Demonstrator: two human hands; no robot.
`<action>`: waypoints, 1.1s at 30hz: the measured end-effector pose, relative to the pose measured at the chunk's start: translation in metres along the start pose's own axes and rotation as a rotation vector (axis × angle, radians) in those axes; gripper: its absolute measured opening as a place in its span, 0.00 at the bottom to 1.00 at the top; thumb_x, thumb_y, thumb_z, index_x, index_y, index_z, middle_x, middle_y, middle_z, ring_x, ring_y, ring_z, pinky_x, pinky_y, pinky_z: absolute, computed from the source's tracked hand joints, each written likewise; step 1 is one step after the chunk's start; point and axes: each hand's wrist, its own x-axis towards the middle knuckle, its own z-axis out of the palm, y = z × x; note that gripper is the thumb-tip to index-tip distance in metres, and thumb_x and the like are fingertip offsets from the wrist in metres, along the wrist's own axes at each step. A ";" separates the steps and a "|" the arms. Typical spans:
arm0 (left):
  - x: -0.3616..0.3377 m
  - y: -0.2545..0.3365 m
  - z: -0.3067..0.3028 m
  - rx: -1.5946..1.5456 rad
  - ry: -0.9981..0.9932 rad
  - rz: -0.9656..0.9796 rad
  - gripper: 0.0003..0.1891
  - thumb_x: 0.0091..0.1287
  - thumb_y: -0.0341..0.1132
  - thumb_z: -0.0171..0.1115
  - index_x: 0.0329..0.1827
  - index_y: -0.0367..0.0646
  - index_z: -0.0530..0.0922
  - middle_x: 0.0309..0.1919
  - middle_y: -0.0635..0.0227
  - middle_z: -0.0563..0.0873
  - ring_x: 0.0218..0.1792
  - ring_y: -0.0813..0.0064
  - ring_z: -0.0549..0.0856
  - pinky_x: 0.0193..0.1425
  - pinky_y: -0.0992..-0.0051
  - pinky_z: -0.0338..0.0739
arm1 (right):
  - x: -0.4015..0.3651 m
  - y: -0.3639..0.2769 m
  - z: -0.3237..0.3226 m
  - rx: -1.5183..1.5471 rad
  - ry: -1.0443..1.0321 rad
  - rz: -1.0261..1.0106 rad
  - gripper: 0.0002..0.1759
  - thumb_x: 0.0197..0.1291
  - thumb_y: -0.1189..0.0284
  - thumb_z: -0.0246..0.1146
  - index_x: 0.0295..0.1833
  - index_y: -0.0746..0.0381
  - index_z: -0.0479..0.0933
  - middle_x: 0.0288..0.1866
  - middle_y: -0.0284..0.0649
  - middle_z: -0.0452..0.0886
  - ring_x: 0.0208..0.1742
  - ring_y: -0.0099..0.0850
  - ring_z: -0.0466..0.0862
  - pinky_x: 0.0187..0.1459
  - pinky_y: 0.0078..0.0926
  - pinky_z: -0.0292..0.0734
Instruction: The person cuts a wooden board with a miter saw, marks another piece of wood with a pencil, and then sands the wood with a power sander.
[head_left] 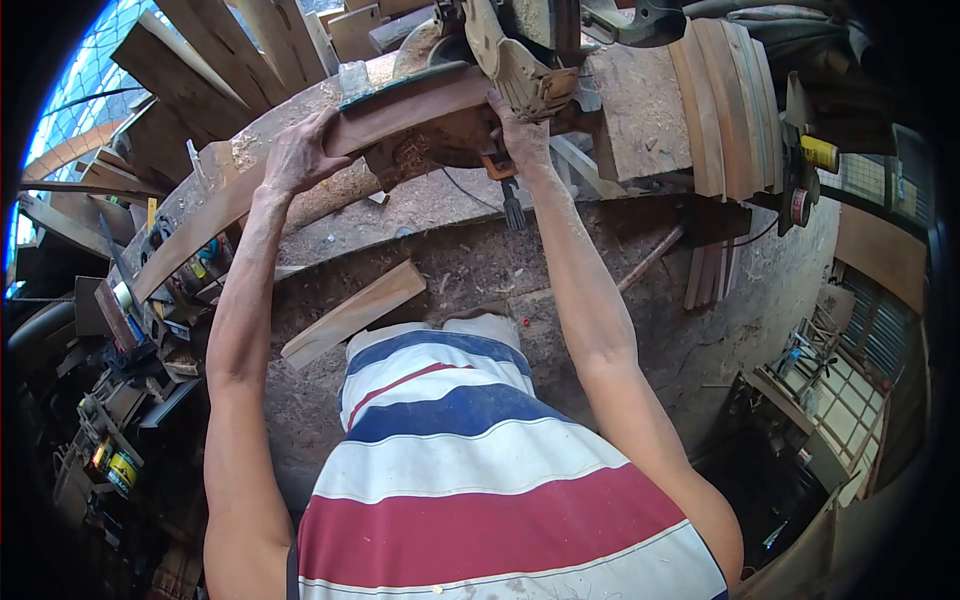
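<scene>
A long wooden board (pixel 410 105) lies across the bench, slanting down to the left. My left hand (pixel 300 155) is closed over it, fingers across the far side and thumb stretched along the near face. At the board's right end is my right hand (pixel 522 135), its thumb against the wood. A dusty metal machine part (pixel 515 70), which looks like a saw guard, hides the other fingers. Just below that hand sits an orange clamp-like piece (pixel 497 167) with a black ribbed knob (pixel 513 205).
Curved wooden pieces (pixel 715 105) stand stacked at the right of the bench. A short plank (pixel 355 312) lies below the bench edge, in front of my legs. Boards (pixel 185 70) lean at the back left. Tools and a yellow-labelled can (pixel 122 470) crowd the lower left. Sawdust covers the bench (pixel 640 110).
</scene>
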 end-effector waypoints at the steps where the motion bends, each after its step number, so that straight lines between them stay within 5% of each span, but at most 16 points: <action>1: -0.002 -0.003 0.003 0.008 -0.007 -0.002 0.48 0.57 0.53 0.86 0.80 0.46 0.78 0.67 0.50 0.91 0.65 0.46 0.91 0.71 0.52 0.86 | -0.002 0.003 -0.003 0.001 0.003 0.002 0.22 0.74 0.65 0.80 0.67 0.59 0.84 0.52 0.33 0.92 0.44 0.23 0.93 0.30 0.20 0.84; 5: 0.006 0.006 0.011 0.134 0.111 0.061 0.44 0.55 0.54 0.87 0.71 0.40 0.81 0.64 0.45 0.91 0.64 0.43 0.90 0.69 0.48 0.85 | 0.000 0.011 0.000 0.095 0.097 0.029 0.13 0.73 0.73 0.75 0.59 0.64 0.89 0.44 0.37 0.93 0.35 0.24 0.92 0.30 0.25 0.86; 9: 0.014 0.020 0.008 0.024 0.028 -0.110 0.42 0.55 0.57 0.87 0.66 0.40 0.82 0.56 0.46 0.93 0.59 0.42 0.92 0.63 0.47 0.87 | -0.001 -0.028 -0.032 0.035 -0.113 0.207 0.10 0.78 0.74 0.69 0.58 0.65 0.90 0.41 0.38 0.93 0.35 0.25 0.92 0.32 0.28 0.89; 12: 0.007 0.019 0.011 -0.035 0.128 -0.058 0.41 0.56 0.61 0.86 0.64 0.41 0.83 0.48 0.48 0.95 0.52 0.43 0.95 0.60 0.47 0.89 | 0.010 -0.103 -0.095 0.129 0.079 0.168 0.16 0.84 0.62 0.66 0.60 0.62 0.90 0.46 0.37 0.94 0.40 0.24 0.93 0.39 0.27 0.90; 13: 0.004 0.016 0.012 -0.052 0.113 -0.061 0.42 0.56 0.61 0.86 0.65 0.42 0.84 0.49 0.48 0.95 0.53 0.43 0.95 0.60 0.48 0.89 | 0.016 -0.143 -0.126 -0.200 0.037 -0.075 0.23 0.86 0.53 0.63 0.64 0.61 0.88 0.47 0.38 0.94 0.43 0.28 0.94 0.47 0.30 0.90; 15: 0.006 0.013 0.010 -0.079 0.083 -0.050 0.42 0.56 0.62 0.87 0.67 0.43 0.85 0.51 0.49 0.95 0.54 0.43 0.95 0.62 0.48 0.90 | 0.005 -0.265 -0.088 -0.132 0.185 -0.172 0.31 0.87 0.45 0.59 0.69 0.62 0.85 0.48 0.41 0.94 0.44 0.31 0.94 0.51 0.32 0.89; 17: 0.003 0.008 0.009 -0.104 0.069 -0.067 0.44 0.55 0.59 0.87 0.71 0.44 0.84 0.54 0.46 0.94 0.57 0.42 0.94 0.63 0.48 0.88 | 0.028 -0.327 -0.071 -0.246 0.047 -0.237 0.37 0.87 0.39 0.55 0.72 0.64 0.81 0.49 0.46 0.94 0.46 0.32 0.95 0.53 0.33 0.90; 19: 0.002 0.010 0.008 -0.117 0.047 -0.085 0.45 0.55 0.58 0.87 0.74 0.45 0.83 0.56 0.45 0.94 0.59 0.42 0.93 0.65 0.48 0.88 | 0.045 -0.369 -0.030 -0.502 -0.179 -0.227 0.26 0.87 0.53 0.58 0.71 0.64 0.80 0.54 0.47 0.93 0.48 0.29 0.95 0.45 0.26 0.88; 22: 0.001 0.018 -0.003 -0.096 0.011 -0.123 0.45 0.56 0.59 0.87 0.74 0.46 0.83 0.57 0.47 0.94 0.60 0.43 0.93 0.66 0.48 0.88 | 0.061 -0.377 0.013 -0.720 0.076 -0.234 0.31 0.83 0.46 0.62 0.56 0.68 0.85 0.36 0.41 0.89 0.25 0.31 0.87 0.25 0.32 0.81; 24: 0.002 0.017 0.000 -0.081 0.018 -0.122 0.45 0.56 0.59 0.87 0.74 0.46 0.83 0.57 0.47 0.94 0.60 0.43 0.93 0.66 0.48 0.88 | 0.084 -0.356 -0.004 -0.774 0.075 -0.374 0.37 0.83 0.39 0.61 0.53 0.68 0.86 0.37 0.41 0.89 0.24 0.31 0.87 0.23 0.30 0.80; 27: 0.000 0.010 0.014 -0.071 0.078 -0.079 0.45 0.55 0.59 0.88 0.73 0.45 0.83 0.56 0.47 0.94 0.59 0.44 0.93 0.66 0.48 0.88 | 0.049 -0.357 -0.003 -0.823 0.012 -0.331 0.33 0.83 0.45 0.63 0.68 0.66 0.80 0.44 0.47 0.92 0.41 0.32 0.95 0.39 0.30 0.91; 33: 0.005 0.003 0.020 -0.050 0.071 -0.116 0.45 0.51 0.59 0.89 0.69 0.44 0.83 0.52 0.49 0.95 0.57 0.46 0.94 0.65 0.50 0.89 | -0.020 -0.299 -0.011 -0.518 0.150 -0.291 0.30 0.83 0.47 0.64 0.69 0.62 0.76 0.33 0.40 0.87 0.24 0.28 0.88 0.25 0.24 0.81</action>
